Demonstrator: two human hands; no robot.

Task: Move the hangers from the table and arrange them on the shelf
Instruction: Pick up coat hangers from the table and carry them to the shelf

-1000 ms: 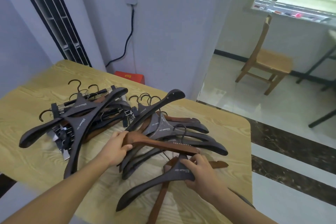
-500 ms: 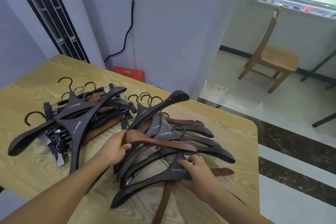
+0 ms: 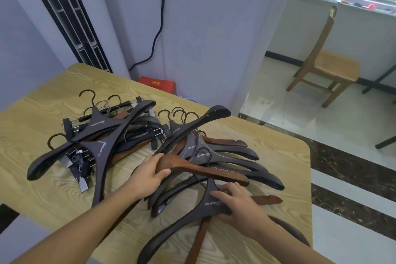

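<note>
wood-grain table point(image 3: 267, 156), white wall point(image 3: 214, 28), wooden chair point(image 3: 330, 66)

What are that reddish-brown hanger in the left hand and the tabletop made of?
The reddish-brown hanger looks like stained wood with a smooth satin finish; faint grain shows. The table shows pale printed-looking grain, possibly laminate or veneer rather than solid wood. The left hand grips the hanger's end.
</note>
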